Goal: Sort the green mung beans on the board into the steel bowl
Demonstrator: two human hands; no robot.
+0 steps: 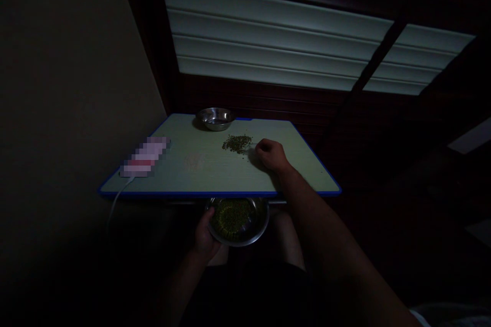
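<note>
Small grains (pixel 238 144) remain heaped on the table (pixel 199 179); others lie in the bowl (pixel 259 235) at six o'clock, gripped by the left hand (pixel 207 235). Right hand (pixel 270 154), three o'clock: curled, hold cannot be told.

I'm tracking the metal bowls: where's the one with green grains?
In the head view, the metal bowl is low and near centre, just below the near edge of the table, its left side held by the left hand.
</note>
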